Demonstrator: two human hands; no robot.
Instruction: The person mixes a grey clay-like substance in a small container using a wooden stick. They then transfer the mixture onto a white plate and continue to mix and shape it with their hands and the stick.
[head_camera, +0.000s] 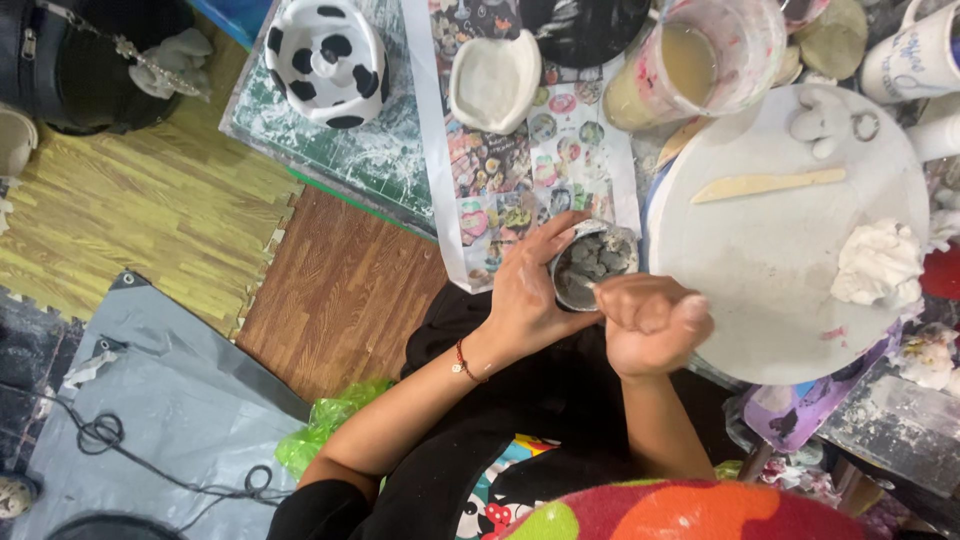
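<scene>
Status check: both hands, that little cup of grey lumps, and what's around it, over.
Left hand cups small container of grey lumps. Right hand fisted at its rim. Round white board alongside, wooden stick on it.

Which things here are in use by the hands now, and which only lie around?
In use:
left hand
right hand
small cup of grey clay lumps

Lying about:
round white board
wooden stick
white clay lump
plastic beaker
spotted black-and-white pot
white dish
</scene>
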